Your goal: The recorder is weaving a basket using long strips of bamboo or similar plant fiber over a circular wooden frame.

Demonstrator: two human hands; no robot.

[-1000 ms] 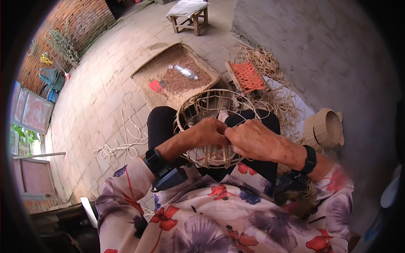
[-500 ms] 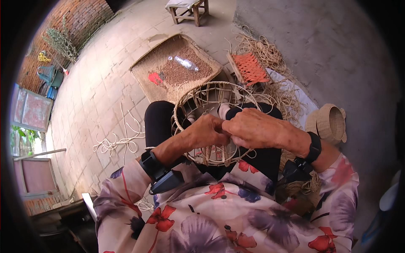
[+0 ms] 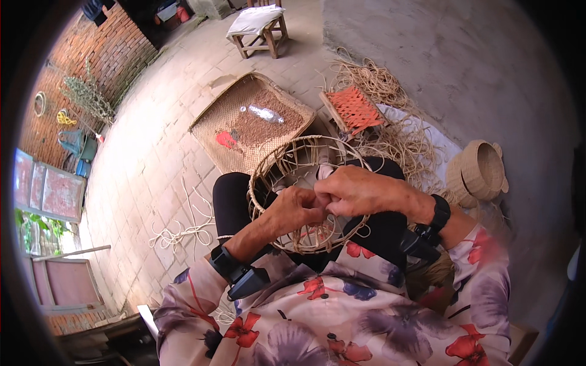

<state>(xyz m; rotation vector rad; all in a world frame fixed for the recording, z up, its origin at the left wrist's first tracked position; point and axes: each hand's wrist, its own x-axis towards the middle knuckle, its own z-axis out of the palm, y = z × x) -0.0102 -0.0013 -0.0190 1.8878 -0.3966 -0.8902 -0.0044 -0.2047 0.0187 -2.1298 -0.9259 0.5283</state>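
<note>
An openwork basket (image 3: 254, 183), woven of pale cord with a round rim, rests on my lap between my knees. Above its middle my two hands meet, fingertips together. My left hand (image 3: 296, 207) is closed in a pinch, its fingers curled. Pressed up against it, my right hand (image 3: 349, 188) is closed too, with thumb and fingers drawn in. What they pinch is hidden behind the knuckles. Loose loops of cord (image 3: 364, 230) stick out from the basket's near right side, below my right hand.
Ahead lies a woven tray (image 3: 210, 143) of small brown grains with a clear plastic bottle (image 3: 267, 114). Right of it stand an orange-webbed stool (image 3: 354, 110) and heaped cord (image 3: 403, 146). Woven baskets (image 3: 476, 171) sit at the right, tangled cord (image 3: 177, 235) at the left, a cushioned chair (image 3: 259, 27) beyond.
The surroundings have shifted down in the picture as my head tilted up. Both hands remain together over the basket, with their fingers slightly repositioned.
</note>
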